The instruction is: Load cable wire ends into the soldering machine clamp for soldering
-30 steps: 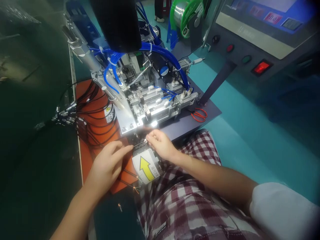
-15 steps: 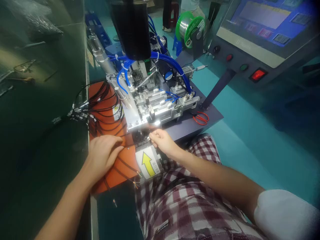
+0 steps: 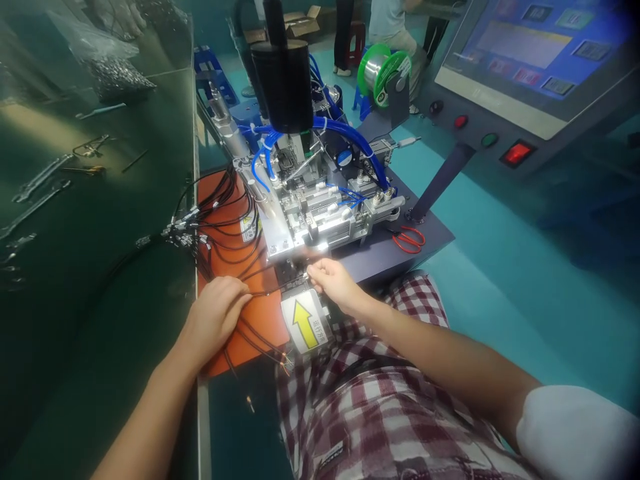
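My left hand (image 3: pixel 217 307) rests on the orange mat (image 3: pixel 263 317), its thumb and fingers closed on a thin black cable (image 3: pixel 259 293). That cable runs right to the front of the soldering machine (image 3: pixel 330 220). There my right hand (image 3: pixel 334 285) pinches at its end, where a small shiny part shows at the fingertips. The fingers partly hide that end. Just below lies a white plate with a yellow arrow (image 3: pixel 306 325). More black cables with bared, coloured wire ends (image 3: pixel 286 363) stick out past the mat's front edge.
Bundled cable ends with metal connectors (image 3: pixel 185 227) lie at the mat's left. Red-handled scissors (image 3: pixel 409 240) lie on the machine's base. A solder spool (image 3: pixel 383 73) and a control screen (image 3: pixel 525 60) stand behind and right. Wrenches (image 3: pixel 43 180) lie on the dark green table.
The whole view has shifted a little, so everything appears slightly further right. Both hands keep nearly the same places at the cable and machine.
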A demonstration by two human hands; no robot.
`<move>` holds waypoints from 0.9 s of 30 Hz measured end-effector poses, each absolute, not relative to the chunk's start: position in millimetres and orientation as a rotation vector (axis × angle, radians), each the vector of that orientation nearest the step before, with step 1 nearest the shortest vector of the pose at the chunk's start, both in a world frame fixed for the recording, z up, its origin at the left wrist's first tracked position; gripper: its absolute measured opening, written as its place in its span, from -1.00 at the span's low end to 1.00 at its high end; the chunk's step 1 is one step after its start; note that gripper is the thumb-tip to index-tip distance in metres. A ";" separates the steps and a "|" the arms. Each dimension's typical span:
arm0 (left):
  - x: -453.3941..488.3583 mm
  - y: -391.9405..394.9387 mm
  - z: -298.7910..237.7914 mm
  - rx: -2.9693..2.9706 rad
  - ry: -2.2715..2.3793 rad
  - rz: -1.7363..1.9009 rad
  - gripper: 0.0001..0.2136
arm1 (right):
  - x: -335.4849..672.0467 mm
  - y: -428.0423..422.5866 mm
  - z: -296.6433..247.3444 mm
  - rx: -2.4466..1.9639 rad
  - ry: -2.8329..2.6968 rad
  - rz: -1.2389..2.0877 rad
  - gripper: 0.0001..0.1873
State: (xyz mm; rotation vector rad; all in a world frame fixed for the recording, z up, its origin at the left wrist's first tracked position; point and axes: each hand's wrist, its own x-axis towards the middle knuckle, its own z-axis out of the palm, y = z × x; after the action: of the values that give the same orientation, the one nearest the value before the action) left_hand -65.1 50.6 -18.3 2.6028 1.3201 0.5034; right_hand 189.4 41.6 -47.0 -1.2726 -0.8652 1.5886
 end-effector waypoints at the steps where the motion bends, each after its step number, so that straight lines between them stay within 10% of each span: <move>1: -64.8 49.3 -20.5 2.595 1.324 0.517 -0.79 | 189.3 41.8 -47.4 -1.274 -0.866 1.588 -0.75; 27: -73.9 47.3 -30.3 2.679 1.076 0.726 -0.67 | 345.4 -46.9 -158.1 -2.028 -1.036 1.148 -0.79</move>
State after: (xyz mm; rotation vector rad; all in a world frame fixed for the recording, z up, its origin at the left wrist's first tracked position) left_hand -73.9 47.3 -30.3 2.6791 1.0759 0.7257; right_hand 345.4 -46.9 -158.1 -2.0275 -1.0365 1.1481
